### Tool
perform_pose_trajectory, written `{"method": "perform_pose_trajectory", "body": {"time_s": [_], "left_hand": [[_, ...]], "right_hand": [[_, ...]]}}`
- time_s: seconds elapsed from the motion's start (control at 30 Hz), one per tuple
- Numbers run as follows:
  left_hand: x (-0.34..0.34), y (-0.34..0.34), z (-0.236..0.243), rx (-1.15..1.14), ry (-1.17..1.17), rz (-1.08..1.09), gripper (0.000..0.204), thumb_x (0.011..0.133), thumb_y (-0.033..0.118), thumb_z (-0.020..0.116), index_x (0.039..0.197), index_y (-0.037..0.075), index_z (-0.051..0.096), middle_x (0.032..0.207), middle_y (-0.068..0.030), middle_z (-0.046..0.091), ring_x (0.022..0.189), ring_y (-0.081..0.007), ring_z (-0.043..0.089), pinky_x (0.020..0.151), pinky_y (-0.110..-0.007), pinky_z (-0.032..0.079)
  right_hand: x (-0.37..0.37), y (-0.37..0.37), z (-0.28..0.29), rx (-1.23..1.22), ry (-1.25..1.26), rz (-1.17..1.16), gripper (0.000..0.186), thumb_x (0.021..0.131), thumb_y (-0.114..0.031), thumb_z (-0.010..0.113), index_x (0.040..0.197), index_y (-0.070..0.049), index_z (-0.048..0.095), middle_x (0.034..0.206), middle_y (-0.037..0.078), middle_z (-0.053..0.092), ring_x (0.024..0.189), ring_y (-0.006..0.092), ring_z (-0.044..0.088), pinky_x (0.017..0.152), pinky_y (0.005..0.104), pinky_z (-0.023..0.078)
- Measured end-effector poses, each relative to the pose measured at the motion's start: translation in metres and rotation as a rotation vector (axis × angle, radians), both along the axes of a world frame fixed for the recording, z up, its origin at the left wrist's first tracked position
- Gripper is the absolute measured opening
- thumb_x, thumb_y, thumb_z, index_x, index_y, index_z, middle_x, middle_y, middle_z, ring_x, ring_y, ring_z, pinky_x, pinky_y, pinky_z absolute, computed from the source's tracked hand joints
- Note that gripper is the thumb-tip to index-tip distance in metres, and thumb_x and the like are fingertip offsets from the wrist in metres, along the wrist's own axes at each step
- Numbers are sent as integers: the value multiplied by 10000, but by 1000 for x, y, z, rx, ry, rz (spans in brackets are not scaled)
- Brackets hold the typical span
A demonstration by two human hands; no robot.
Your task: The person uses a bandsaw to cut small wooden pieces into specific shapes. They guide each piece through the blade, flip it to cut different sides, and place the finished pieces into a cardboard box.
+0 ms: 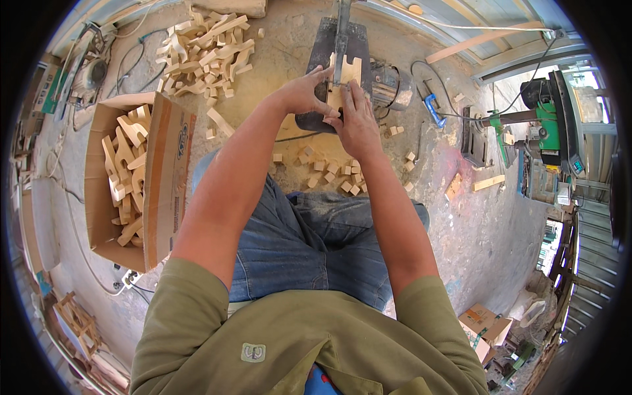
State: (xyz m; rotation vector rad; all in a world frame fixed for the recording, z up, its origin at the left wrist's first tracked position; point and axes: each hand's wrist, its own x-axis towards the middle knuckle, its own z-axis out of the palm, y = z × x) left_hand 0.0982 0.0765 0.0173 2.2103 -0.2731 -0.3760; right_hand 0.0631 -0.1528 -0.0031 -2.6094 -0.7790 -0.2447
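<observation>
Both hands are on a pale wooden piece (352, 69) with a notched top edge, lying on the dark machine table (313, 46) beneath a narrow upright metal part (342, 33). My left hand (299, 92) grips the piece from the left, fingertips by the metal part and thumb lower down. My right hand (355, 122) holds its lower right side, fingers pointing up and pressed against it, thumb near the left one. The hands hide much of the piece. A motor (390, 84) sits right of the table.
A pile of shaped wooden pieces (204, 49) lies upper left; a cardboard box (95, 164) of similar pieces stands left. Several small blocks (331, 178) lie before my legs. A blue clamp (434, 110), cords and a green-and-black machine (548, 125) are at right.
</observation>
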Motion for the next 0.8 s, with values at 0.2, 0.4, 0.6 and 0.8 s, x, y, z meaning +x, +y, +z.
{"method": "perform_pose_trajectory", "body": {"time_s": [0.2,0.4,0.6,0.8], "left_hand": [[2,0,0,15,-3,3,1364,691,613,960,1743,115,249,1786,-244,241,1627,-401,317,1310,-447,315],[4,0,-1,11,5,6,1360,687,604,964,1741,118,257,1786,-235,249,1633,-394,305,1315,-446,308],[4,0,1,11,-11,7,1345,692,588,965,1736,104,269,1786,-232,251,1639,-388,294,1317,-444,302],[6,1,0,-3,-3,11,1338,682,578,972,1741,155,272,1793,-234,228,1633,-390,305,1304,-452,320]], "right_hand": [[1,0,1,-12,-9,-4,908,976,-475,746,1660,-14,367,1720,266,338,1573,488,359,1291,567,315],[1,2,3,-27,-13,-13,869,999,-477,722,1659,-30,375,1725,249,331,1572,457,369,1293,548,322],[3,2,3,-46,-16,-21,848,1010,-481,709,1655,-39,385,1729,241,326,1573,438,372,1297,540,318],[4,3,4,-39,4,-16,875,998,-483,719,1661,-26,375,1730,252,323,1583,454,354,1302,550,305]]}}
